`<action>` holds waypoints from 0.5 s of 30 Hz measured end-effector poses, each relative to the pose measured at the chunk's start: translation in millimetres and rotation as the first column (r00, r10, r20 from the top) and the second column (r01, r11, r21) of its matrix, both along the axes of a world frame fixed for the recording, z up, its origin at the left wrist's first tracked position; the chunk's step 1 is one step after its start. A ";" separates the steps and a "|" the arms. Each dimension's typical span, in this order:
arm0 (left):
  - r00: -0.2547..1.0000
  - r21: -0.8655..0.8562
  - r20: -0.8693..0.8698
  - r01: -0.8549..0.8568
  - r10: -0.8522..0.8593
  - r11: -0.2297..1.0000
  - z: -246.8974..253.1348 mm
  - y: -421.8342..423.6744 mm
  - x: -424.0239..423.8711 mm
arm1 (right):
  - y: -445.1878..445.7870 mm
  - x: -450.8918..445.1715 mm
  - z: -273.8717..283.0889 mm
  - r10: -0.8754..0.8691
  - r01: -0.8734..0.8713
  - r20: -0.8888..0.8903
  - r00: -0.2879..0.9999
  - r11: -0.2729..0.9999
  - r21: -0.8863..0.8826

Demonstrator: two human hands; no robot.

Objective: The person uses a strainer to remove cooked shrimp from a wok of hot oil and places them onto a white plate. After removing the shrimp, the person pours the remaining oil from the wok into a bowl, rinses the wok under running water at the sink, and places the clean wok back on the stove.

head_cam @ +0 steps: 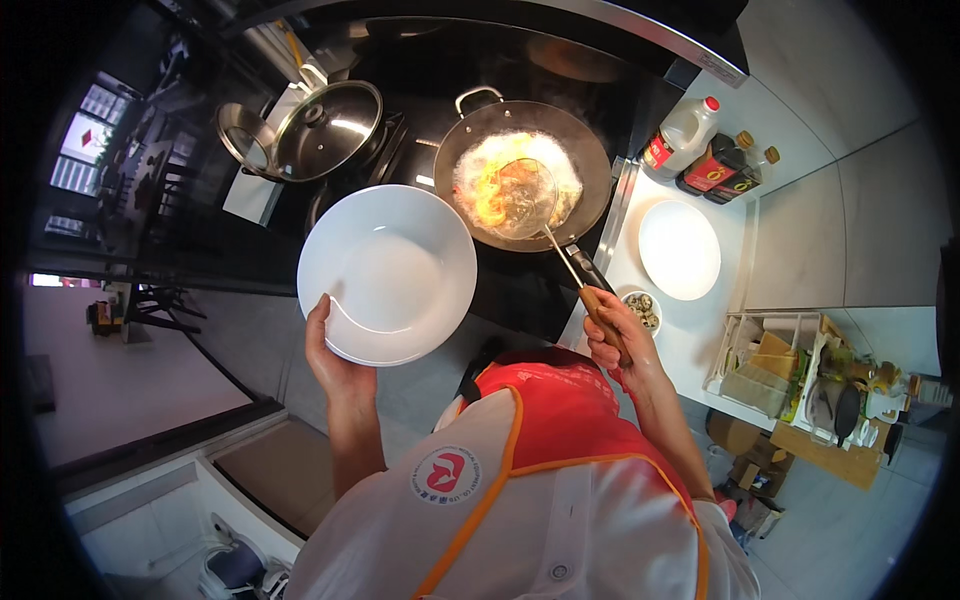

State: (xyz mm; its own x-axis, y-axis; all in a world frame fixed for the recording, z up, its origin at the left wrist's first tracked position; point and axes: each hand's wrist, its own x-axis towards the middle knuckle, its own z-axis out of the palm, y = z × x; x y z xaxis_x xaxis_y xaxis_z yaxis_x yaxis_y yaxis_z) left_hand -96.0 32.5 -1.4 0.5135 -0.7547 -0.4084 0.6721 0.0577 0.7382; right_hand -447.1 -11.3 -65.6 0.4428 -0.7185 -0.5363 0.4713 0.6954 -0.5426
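Observation:
My left hand (341, 367) grips the rim of a white bowl (390, 277), thumb on the inside. No food shows in the bowl, which is held left of the wok and in front of the stove. My right hand (626, 341) is closed around the wooden handle of a wire skimmer (559, 251). The skimmer's round mesh head sits inside the wok (596, 172), in bubbling, foamy oil (480, 161). Yellow-orange food (491, 202) lies in the oil at and beside the mesh; its kind is hard to make out through the glare.
A glass-lidded pan (330, 131) and a small steel pot (244, 139) stand at the left burner. On the right counter are a white plate (679, 251), a small bowl of speckled quail eggs (643, 309), bottles (709, 161) and a white rack (761, 360).

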 end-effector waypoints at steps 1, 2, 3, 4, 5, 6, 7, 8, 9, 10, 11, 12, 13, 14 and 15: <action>1.000 0.006 0.002 0.004 -0.004 1.000 -1.5 -0.2 0.3 | -3.1 -1.1 -3.6 -0.005 0.005 0.004 1.000 1.000 -0.001; 1.000 0.011 0.004 0.007 -0.007 1.000 -2.9 -0.1 0.1 | -5.3 -1.9 -5.7 -0.010 0.010 0.007 1.000 1.000 -0.001; 1.000 0.027 0.024 -0.012 0.011 1.000 -3.3 -0.5 -1.1 | -7.5 -0.4 -6.1 -0.010 0.010 -0.011 1.000 1.000 -0.017; 0.999 0.041 0.043 -0.031 0.029 0.999 -3.6 -0.7 -3.7 | -9.4 1.5 -6.4 -0.011 0.010 -0.029 1.000 0.999 -0.033; 0.997 0.055 0.063 -0.051 0.047 0.997 -3.3 -0.9 -5.0 | -10.6 2.9 -6.6 -0.013 0.010 -0.047 0.999 0.999 -0.049; 0.997 0.055 0.057 -0.047 0.044 0.997 -2.5 -0.5 -5.6 | -10.6 2.3 -6.6 -0.010 0.007 -0.048 0.999 0.998 -0.054; 0.998 0.055 0.051 -0.043 0.040 0.998 -0.8 -0.1 -6.2 | -10.5 1.4 -6.3 -0.007 0.004 -0.049 0.999 0.998 -0.060; 0.998 0.054 0.045 -0.039 0.036 0.998 0.1 0.0 -6.7 | -10.2 0.8 -6.3 -0.005 0.002 -0.050 0.999 0.998 -0.066; 0.998 0.052 0.055 -0.035 0.032 0.998 -1.1 0.0 -6.0 | -10.0 0.7 -7.0 -0.010 0.007 -0.048 0.999 0.997 -0.071; 0.998 0.049 0.064 -0.031 0.028 0.998 -3.3 -0.6 -4.3 | -9.3 0.9 -8.3 -0.016 0.012 -0.045 0.999 0.997 -0.076; 0.997 0.047 0.074 -0.027 0.023 0.999 -4.8 -0.8 -3.6 | -8.3 0.7 -8.9 -0.022 0.019 -0.043 0.999 0.997 -0.080; 0.998 0.031 0.059 -0.028 0.026 0.999 -4.6 -0.1 -3.5 | -8.3 0.7 -7.9 -0.026 0.025 -0.019 0.999 0.997 -0.067; 0.999 0.016 0.044 -0.029 0.028 0.999 -4.2 1.2 -3.7 | -7.7 0.0 -5.5 -0.032 0.032 0.005 0.999 0.998 -0.053; 0.999 0.001 0.028 -0.029 0.029 1.000 -3.7 1.5 -3.8 | -6.8 -0.9 -3.6 -0.038 0.039 0.029 0.999 0.998 -0.039; 0.999 0.004 0.024 -0.024 0.024 1.000 -2.0 1.1 -5.3 | -5.0 -3.1 -2.4 -0.056 0.058 0.075 0.996 0.998 -0.022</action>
